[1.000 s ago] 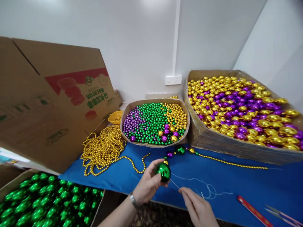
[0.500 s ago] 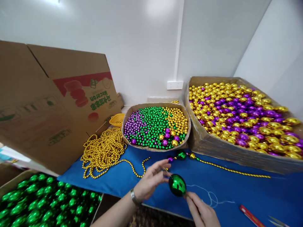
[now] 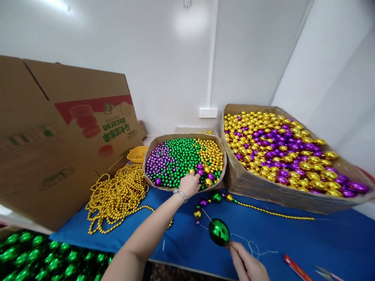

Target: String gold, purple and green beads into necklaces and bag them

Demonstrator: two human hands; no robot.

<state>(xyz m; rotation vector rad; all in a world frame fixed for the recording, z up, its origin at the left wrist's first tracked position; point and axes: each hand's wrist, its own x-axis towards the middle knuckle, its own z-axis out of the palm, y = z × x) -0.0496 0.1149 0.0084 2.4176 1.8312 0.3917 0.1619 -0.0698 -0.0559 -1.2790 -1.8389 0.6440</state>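
My left hand [image 3: 190,184] reaches over the near rim of the cardboard box of small beads [image 3: 148,180]. Its fingertips dip among purple, gold and green beads, mostly hidden behind the back of the hand, so what they hold does not show. Low in front, my right hand [image 3: 249,262] pinches the lower right end of a large shiny green bead [image 3: 219,232]. A thin needle [image 3: 206,214] sticks out of this bead's upper left side. Just beyond lies a strung row of mixed beads [image 3: 216,198] joined to a gold twisted cord [image 3: 272,211].
A heap of gold bead strings [image 3: 117,195] lies left, beside a yellow basket [image 3: 136,155]. At right stands a big box of gold and purple beads [image 3: 252,185]. Large green beads [image 3: 55,257] fill a box lower left. White thread [image 3: 256,249], a red packet [image 3: 295,267] and scissors [image 3: 328,273] lie right.
My left hand has moved from beside the green bead up to the box of small beads. My right hand keeps its pinch on the bead. The view has tilted slightly up and right.
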